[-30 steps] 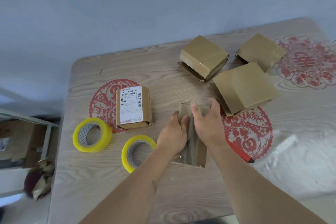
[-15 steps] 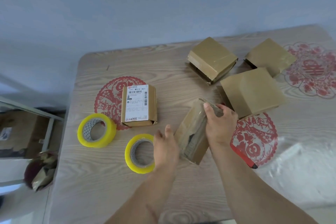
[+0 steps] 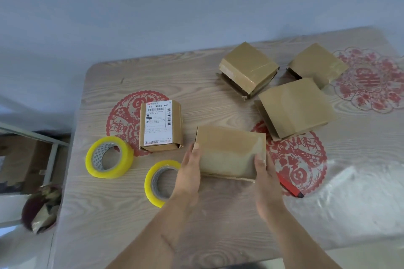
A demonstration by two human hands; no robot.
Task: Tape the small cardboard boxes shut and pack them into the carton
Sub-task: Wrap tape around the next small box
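Though half hidden, red cutter [image 3: 289, 185].

Matt brown cardboard, glossy tape, woodgrain top.
Box [image 3: 229, 150]: near half shiny with clear tape. Rolls [image 3: 109, 157]: glossy yellow plastic film. Table [image 3: 218, 225]: pale woodgrain under glossy clear sheet.

Bare bench [image 3: 105, 220] lies open along the near left edge and at the far left corner. Two tape rolls [image 3: 109, 157] [image 3: 160, 182] stand close together left of centre, the nearer one touching the left hand [image 3: 189, 178]. A labelled box [image 3: 160, 125] sits just behind them. Three boxes [image 3: 248, 70] [image 3: 317, 64] [image 3: 296, 108] crowd the far right. A red pen [image 3: 289, 185] lies just right of the right hand [image 3: 265, 183]; wrinkled clear film [image 3: 354, 199] covers the near right.
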